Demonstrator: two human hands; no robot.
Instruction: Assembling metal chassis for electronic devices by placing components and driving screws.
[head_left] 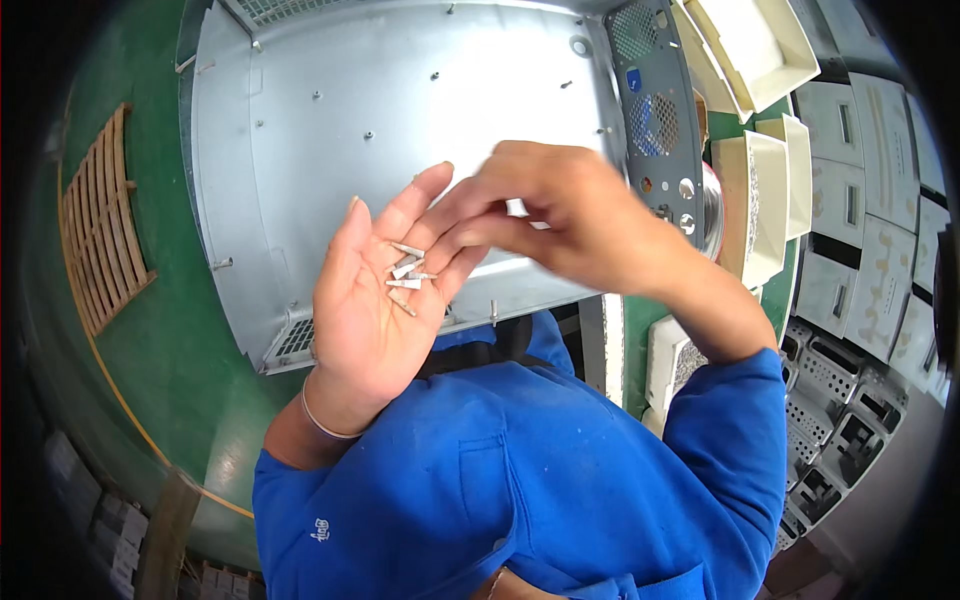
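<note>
My left hand [375, 300] is turned palm up and slightly cupped. Lying loose across its palm and lower fingers are several small, slender metal standoffs [405, 270], silvery to pale brown. My right hand [570, 215] comes over from the right, smeared by motion, with thumb and fingertips drawn together beside the left fingers. What it pinches, if anything, is hidden. Both hands are above the near part of a large open sheet-metal chassis [340, 180], whose floor carries several short upright studs [369, 135].
The chassis's right wall [655, 90] has round vent grilles and holes. Cream plastic bins [750, 200] stand right of it, with stacked white cartons [835, 160] and perforated metal parts [815, 420] farther right. A wooden pallet [105, 220] lies on the green floor at left.
</note>
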